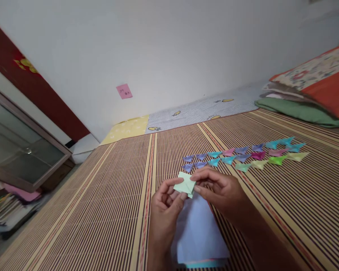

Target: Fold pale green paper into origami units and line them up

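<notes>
A small piece of folded pale green paper [185, 183] is held up between both hands. My left hand [167, 203] pinches its left side, with the index finger on the front face and the thumb at the lower edge. On the right side, my right hand [219, 188] grips it between thumb and fingertips. Below the hands lies a stack of coloured paper [202, 233] with a lilac sheet on top and a blue edge showing underneath. Beyond them stand rows of small folded paper boats [243, 158] in purple, blue, pink, green and yellow.
The striped mat [110, 195] covers the surface. At the right back are a green cushion [296, 111] and folded orange bedding [330, 92]. A pink note [124, 91] is on the white wall. A glass-fronted cabinet [22, 139] and a pile of books [4, 209] are at left.
</notes>
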### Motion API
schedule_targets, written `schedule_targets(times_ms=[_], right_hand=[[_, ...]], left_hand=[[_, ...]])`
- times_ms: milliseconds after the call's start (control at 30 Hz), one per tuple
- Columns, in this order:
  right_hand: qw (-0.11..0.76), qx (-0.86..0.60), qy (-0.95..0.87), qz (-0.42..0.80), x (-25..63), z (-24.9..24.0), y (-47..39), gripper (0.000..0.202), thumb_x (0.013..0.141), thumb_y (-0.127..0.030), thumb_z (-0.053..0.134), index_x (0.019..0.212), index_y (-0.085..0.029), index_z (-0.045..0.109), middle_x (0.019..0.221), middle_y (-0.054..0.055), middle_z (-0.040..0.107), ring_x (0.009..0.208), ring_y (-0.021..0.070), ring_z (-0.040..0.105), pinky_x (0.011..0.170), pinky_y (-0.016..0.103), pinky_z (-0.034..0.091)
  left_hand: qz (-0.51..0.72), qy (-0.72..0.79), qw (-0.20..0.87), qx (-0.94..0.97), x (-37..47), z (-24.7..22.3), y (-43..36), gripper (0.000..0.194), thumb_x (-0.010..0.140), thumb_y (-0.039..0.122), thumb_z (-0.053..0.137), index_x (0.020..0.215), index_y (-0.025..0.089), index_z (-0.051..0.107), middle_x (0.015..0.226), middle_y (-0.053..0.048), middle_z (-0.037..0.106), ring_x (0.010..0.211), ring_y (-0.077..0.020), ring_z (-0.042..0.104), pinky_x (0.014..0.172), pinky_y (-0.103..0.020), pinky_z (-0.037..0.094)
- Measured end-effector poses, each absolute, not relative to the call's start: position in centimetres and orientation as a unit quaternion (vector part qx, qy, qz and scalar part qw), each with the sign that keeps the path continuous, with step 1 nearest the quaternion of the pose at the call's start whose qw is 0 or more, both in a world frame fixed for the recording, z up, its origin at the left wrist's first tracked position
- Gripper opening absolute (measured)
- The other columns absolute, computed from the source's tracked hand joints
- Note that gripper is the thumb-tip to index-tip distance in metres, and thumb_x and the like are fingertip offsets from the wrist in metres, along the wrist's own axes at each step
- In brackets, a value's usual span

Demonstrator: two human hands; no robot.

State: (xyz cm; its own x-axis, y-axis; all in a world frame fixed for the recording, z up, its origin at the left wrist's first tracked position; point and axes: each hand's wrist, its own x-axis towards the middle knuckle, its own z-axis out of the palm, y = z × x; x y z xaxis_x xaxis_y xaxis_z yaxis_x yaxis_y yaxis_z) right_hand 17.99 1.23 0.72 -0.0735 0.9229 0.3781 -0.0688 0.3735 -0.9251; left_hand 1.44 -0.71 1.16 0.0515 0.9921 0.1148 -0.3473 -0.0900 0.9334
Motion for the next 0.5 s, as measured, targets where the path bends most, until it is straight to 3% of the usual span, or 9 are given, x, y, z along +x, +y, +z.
schedule_targets(times_ms=[233, 500], right_hand=[[0.578, -0.355, -0.628, 0.381, 17.33, 0.71, 1.2, 0.009, 0.086, -0.015, 0.068, 0.086, -0.021, 0.075, 0.097, 0.004, 0.067, 0.096, 0.0195, 0.065, 0.084, 0.033, 0.051], [0.58, -0.341, -0.631, 0.387, 17.55, 0.21, 1.53, 0.009, 0.086, -0.017, 0.07, 0.093, -0.022, 0.073, 0.093, 0.004, 0.07, 0.09, 0.0199, 0.066, 0.077, 0.031, 0.051]], left_hand=[[0.613, 0.384, 0.532, 0.44, 1.42, 1.16, -0.75, 0.022, 0.075, 0.02, 0.086, 0.095, 0.019, 0.078, 0.079, -0.001, 0.078, 0.071, -0.0101, 0.071, 0.069, -0.016, 0.055], [0.588, 0.453, 0.441, 0.505, 0.78, 0.74, -0.8, 0.013, 0.084, 0.031, 0.077, 0.09, 0.021, 0.083, 0.079, -0.003, 0.078, 0.07, -0.0126, 0.068, 0.066, -0.019, 0.054]])
